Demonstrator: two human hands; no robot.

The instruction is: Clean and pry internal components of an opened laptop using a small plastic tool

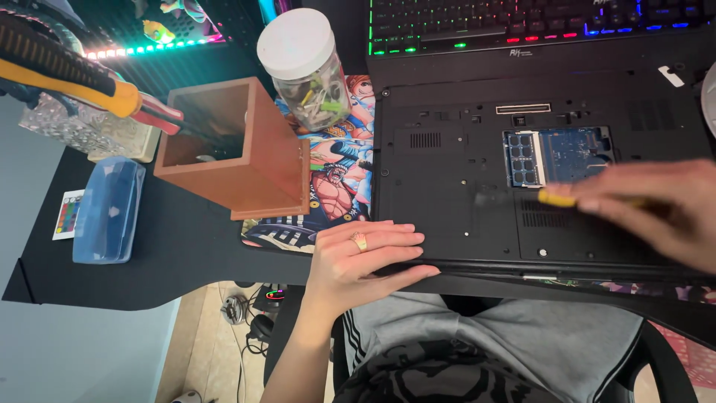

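Laptop (462, 194): we see it upside down on the desk (186, 246), memory hatch uncovered, under both hands.
Left hand (358, 257): fingers flat and released, pressing the near edge; ring on one finger.
Right hand (656, 205): blurred, fingers clenched round a yellow-handled tool (556, 198), tip just below the memory modules (522, 157).
Beyond left fingers: wooden box (239, 149), contents hidden; lidded jar (306, 67) of small parts.
Far left: blue case (108, 209).
Edge: desk rim just behind the left wrist.

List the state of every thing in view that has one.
laptop: upside down, memory hatch uncovered.
jar: lid on, upright.
wooden box: open-topped.
blue case: shut, lying flat.
keyboard: backlit.
left hand: flat on laptop edge.
right hand: gripping yellow-handled tool, blurred.
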